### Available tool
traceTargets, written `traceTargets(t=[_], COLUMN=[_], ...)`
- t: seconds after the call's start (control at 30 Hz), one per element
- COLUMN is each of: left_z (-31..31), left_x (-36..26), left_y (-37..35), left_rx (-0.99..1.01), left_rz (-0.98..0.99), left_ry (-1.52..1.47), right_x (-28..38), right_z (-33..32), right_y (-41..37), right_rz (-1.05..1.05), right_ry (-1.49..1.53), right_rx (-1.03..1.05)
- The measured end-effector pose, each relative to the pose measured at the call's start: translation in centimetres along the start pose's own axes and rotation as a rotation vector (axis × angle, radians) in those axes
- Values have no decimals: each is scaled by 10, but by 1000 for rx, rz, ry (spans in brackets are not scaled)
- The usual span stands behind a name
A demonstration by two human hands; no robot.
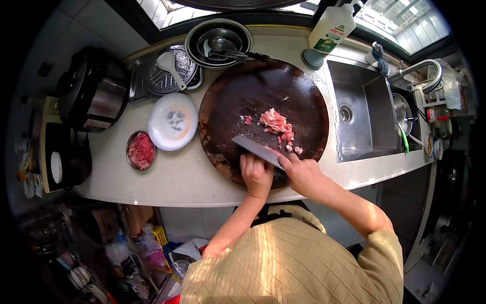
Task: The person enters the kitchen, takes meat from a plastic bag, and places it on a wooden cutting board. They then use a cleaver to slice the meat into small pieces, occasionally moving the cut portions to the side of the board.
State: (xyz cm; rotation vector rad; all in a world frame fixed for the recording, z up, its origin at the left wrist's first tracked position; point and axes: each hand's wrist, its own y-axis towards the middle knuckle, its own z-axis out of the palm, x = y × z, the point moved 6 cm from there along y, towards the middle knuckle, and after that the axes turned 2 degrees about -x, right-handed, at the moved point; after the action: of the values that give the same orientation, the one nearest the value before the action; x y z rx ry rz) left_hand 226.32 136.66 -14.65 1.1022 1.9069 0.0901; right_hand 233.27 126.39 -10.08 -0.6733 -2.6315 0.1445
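Observation:
My right hand [305, 176] grips a cleaver [258, 151] by its handle end, the blade slanting up to the left over the round dark chopping board [228, 96]. Close against the near side of the blade is my left hand [256, 175], its fingers curled down; what lies beneath them is hidden. Just beyond the blade sits a heap of chopped raw meat [275, 121], pink with pale fat. A few small meat bits [298, 150] lie apart from it, and a thin strip shows along the blade's far edge.
Left of the board are a white plate [161, 131], a small metal bowl of minced meat [141, 151] and a steamer rack with a white rice paddle [171, 70]. Behind stand nested metal bowls [192, 35] and a white pump bottle [331, 30]. A steel sink [374, 121] is to the right.

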Motion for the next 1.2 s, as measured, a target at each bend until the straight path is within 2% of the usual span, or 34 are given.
traceTargets(t=[0.1,0.2,0.33,0.43,0.47,0.57,0.67,0.8,0.9,0.97,1.03,1.17,1.2], left_z=[4,0,-2,-5,-3,0,-3,2,3,4,5,-3,-4], left_x=[6,2,2,-3,1,4,-1,5,6,8,9,-1,-3], left_y=[-6,-5,-5,-4,-6,-5,0,-2,-5,-6,-5,0,2], left_rx=[1,-81,-44,-76,-62,-67,-130,-76,-34,-10,-45,-65,-82], left_rz=[-37,17,-7,38,-37,-32,84,31,1,-18,1,19,38], left_ry=[31,-11,-16,-11,-43,-43,8,43,51,61,35,1,-1], right_x=[-10,-23,3,2,-1,-7,4,15,7,-2,0,7,2], right_z=[0,-2,-13,-5,-5,-5,-3,9,1,-8,-19,-18,-11], right_y=[7,1,-22,-38,-44,-46,-16,35,40,37,24,-15,-25], right_rz=[17,63,20,84,72,58,16,-52,-66,10,-52,-36,41], right_ry=[33,129,136,67,41,15,-44,-120,-5,27,56,47,52], right_rx=[-116,-198,-84,40,56,79,20,-121,-185,-191,-196,-44,22])
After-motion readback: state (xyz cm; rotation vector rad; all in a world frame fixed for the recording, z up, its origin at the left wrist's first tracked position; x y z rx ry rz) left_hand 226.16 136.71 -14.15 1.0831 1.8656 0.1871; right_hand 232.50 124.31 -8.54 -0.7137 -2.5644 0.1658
